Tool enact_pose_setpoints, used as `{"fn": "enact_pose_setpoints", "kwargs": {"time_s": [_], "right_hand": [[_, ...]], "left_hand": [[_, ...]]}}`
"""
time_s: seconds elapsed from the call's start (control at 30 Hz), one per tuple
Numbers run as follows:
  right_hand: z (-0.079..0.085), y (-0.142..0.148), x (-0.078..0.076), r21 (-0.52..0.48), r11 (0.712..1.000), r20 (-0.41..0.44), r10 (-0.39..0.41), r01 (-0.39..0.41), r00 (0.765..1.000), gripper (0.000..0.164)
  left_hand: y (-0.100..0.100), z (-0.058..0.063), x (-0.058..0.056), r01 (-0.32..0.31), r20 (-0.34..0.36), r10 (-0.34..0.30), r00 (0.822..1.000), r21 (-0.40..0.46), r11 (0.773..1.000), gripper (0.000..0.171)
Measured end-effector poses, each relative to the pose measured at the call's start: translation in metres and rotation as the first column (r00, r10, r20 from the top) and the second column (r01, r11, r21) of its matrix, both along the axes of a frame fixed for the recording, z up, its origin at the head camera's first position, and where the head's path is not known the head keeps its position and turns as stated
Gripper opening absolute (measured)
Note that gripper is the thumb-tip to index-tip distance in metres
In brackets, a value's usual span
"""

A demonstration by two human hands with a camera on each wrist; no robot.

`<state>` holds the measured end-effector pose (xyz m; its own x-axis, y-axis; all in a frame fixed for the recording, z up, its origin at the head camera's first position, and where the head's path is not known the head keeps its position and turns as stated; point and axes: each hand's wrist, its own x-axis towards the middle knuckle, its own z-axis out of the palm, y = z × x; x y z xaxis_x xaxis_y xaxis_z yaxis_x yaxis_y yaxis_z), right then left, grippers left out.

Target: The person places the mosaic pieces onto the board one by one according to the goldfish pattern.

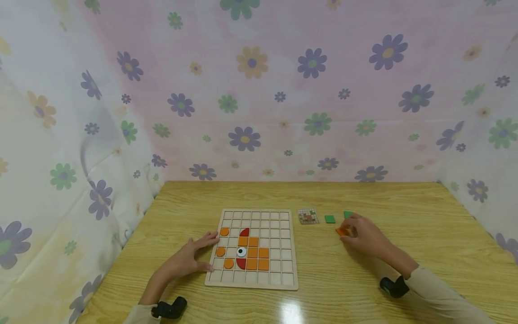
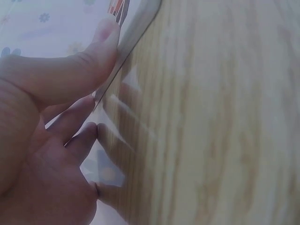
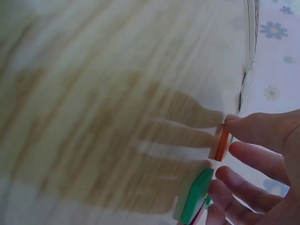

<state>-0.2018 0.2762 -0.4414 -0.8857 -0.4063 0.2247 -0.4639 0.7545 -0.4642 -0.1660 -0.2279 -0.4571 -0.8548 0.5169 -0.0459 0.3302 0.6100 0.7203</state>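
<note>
A square wooden grid board point(image 1: 281, 279) lies on the table. On it sit several orange square tiles point(image 1: 252, 264), three orange discs point(image 1: 228, 263), two red rounded pieces point(image 1: 244, 232) and a white eye disc point(image 1: 241, 252). My left hand point(image 1: 184, 258) rests at the board's left edge, fingers extended and thumb spread, holding nothing. To the right of the board, my right hand point(image 1: 368, 236) pinches an orange tile point(image 3: 222, 143) between thumb and index finger, low over the table. The other fingers are bent near a green tile point(image 3: 197, 194).
A small printed pattern card point(image 1: 308, 216) lies beside the board's upper right corner. Right of it is a green square tile point(image 1: 330, 219), and another green piece point(image 1: 348, 214) shows behind the right hand. A flowered cloth point(image 1: 259, 90) hangs at the table's back edge.
</note>
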Motion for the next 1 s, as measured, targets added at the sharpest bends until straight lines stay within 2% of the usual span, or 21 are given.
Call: {"fn": "enact_pose_setpoints", "kwargs": {"time_s": [0.3,0.53,0.73,1.0], "right_hand": [[-0.006,0.0,-0.004,-0.021,1.0,0.053,-0.009,0.01,0.999,0.01],[-0.006,-0.005,-0.008,-0.039,0.999,0.058,0.005,-0.002,0.998,0.007],[-0.008,-0.01,-0.014,-0.042,0.998,0.061,0.047,-0.044,0.997,0.009],[-0.011,-0.033,-0.012,-0.082,0.988,0.005,0.13,-0.129,0.992,0.01]], "left_hand": [[0.001,-0.001,0.002,-0.002,0.01,0.001,1.0,0.016,1.0,0.077],[0.0,-0.002,0.001,-0.009,0.025,0.009,1.0,0.01,1.0,0.078],[-0.001,-0.002,0.0,-0.021,0.016,0.021,1.0,0.001,1.0,0.079],[0.0,-0.001,-0.001,-0.021,0.023,0.021,1.0,0.007,1.0,0.079]]}}
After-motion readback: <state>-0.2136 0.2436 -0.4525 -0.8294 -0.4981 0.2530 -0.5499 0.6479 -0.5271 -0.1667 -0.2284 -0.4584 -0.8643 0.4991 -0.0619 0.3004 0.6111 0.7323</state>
